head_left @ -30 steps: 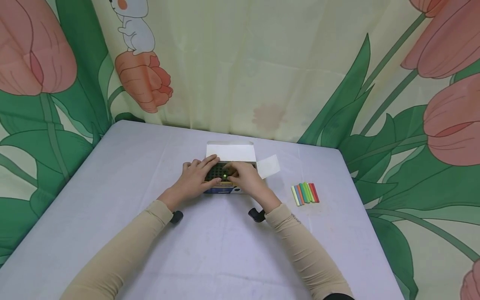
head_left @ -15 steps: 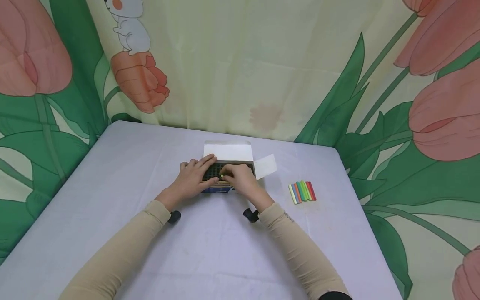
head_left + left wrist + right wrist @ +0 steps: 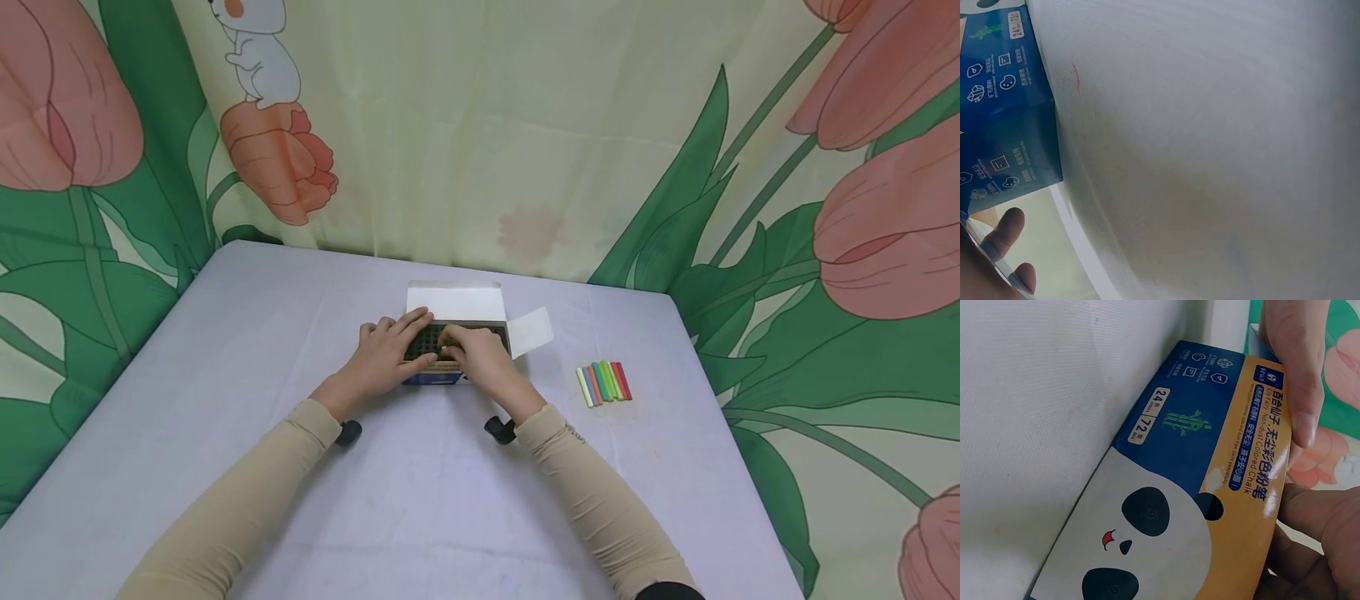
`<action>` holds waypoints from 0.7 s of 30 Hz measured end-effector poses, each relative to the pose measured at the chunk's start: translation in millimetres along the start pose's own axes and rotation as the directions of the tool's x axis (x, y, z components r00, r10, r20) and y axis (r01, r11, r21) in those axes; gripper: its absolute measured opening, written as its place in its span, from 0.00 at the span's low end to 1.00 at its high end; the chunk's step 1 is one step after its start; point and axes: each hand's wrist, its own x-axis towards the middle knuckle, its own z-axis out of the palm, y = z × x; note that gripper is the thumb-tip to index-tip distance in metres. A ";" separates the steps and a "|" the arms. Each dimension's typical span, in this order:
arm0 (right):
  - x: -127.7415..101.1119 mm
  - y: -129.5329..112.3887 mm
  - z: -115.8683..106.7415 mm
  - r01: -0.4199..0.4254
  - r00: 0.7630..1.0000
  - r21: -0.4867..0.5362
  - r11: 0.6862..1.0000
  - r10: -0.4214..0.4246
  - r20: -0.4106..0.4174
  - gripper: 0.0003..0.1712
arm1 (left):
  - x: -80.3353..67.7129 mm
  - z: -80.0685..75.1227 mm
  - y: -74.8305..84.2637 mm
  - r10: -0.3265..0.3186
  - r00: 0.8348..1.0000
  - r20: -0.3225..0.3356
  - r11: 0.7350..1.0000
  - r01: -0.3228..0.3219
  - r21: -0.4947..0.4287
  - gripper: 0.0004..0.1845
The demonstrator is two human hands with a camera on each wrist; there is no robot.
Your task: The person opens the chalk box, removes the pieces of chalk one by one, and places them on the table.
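An open cardboard box of colored chalk (image 3: 435, 378), blue and orange with a panda on its front, stands mid-table. Inside shows a dark insert (image 3: 425, 340) with rows of holes. My left hand (image 3: 384, 354) rests over the box's left end, fingers stretched toward the back, thumb along the front rim. Above the insert, my right hand (image 3: 486, 358) pinches a small yellow-green chalk stick (image 3: 443, 351), mostly hidden by the fingers. In the right wrist view the left thumb (image 3: 1305, 419) presses at the box's top edge. The left wrist view catches the box's corner (image 3: 1013, 125).
Behind the box its white lid (image 3: 456, 300) is folded back, and a white side flap (image 3: 530, 331) sticks out to the right. Several colored chalk sticks (image 3: 603, 383) lie in a row on the white tablecloth (image 3: 420, 500), right of the box. A tulip-printed curtain (image 3: 480, 167) hangs behind.
The right hand has lowered slightly toward the insert, and less of the yellow-green chalk shows between its fingers. The left hand stays on the box. The head view has shifted slightly.
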 end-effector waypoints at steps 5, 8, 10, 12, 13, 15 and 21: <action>0.1 -0.7 -2.3 0.012 1.000 -0.008 1.000 -0.012 0.007 0.08 | 0.8 0.4 -0.6 -0.001 1.000 0.002 1.000 0.001 -0.002 0.42; 0.2 -1.0 -3.0 0.016 1.000 -0.019 1.000 -0.016 0.023 0.09 | 0.6 0.0 -0.5 -0.003 1.000 0.007 1.000 0.003 -0.002 0.42; 0.2 -1.4 -3.8 0.016 0.999 -0.021 1.000 -0.015 0.032 0.09 | 0.4 -0.6 -0.4 -0.005 1.000 0.009 1.000 0.005 -0.003 0.43; 0.3 -1.6 -4.6 0.013 0.999 -0.017 1.000 -0.012 0.035 0.10 | 0.8 -0.7 -0.8 -0.004 1.000 0.011 1.000 0.004 -0.001 0.43; 0.3 -1.7 -5.0 0.011 0.999 -0.014 1.000 -0.011 0.034 0.10 | 1.1 -0.6 -1.2 -0.005 1.000 0.011 1.000 0.005 0.000 0.43; 0.6 -1.5 -5.4 0.010 0.999 -0.010 1.000 -0.009 0.031 0.10 | 1.7 -0.2 -1.8 -0.004 1.000 0.013 1.000 0.004 0.001 0.43; 0.5 0.3 -4.7 0.015 0.999 -0.012 1.000 -0.015 0.032 0.10 | 2.0 1.9 -2.5 -0.006 1.000 0.013 1.000 0.006 0.001 0.43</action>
